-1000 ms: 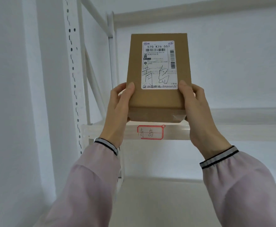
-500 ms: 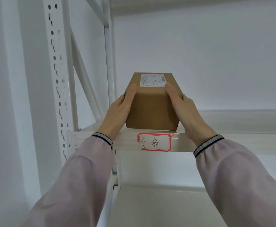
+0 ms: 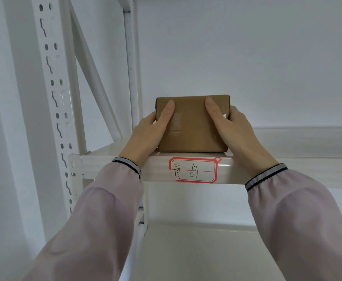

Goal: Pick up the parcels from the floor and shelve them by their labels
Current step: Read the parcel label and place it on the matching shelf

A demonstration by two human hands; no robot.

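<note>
A brown cardboard parcel (image 3: 192,126) lies flat on the white shelf (image 3: 109,151), near its front edge, with a plain end facing me. Its shipping label is out of sight on top. My left hand (image 3: 147,134) holds the parcel's left side, thumb across the front face. My right hand (image 3: 233,130) grips the right side the same way. Directly below the parcel, a red-bordered handwritten tag (image 3: 194,169) is stuck on the shelf's front beam.
A perforated white upright (image 3: 54,94) and a diagonal brace (image 3: 93,74) stand to the left of the parcel. The shelf runs on to the right, backed by a white wall. A lower shelf board (image 3: 206,250) lies beneath.
The parcel was held upright with its label toward me, then tipped flat and set down on the shelf above the tag. Both hands went with it and stay on its sides.
</note>
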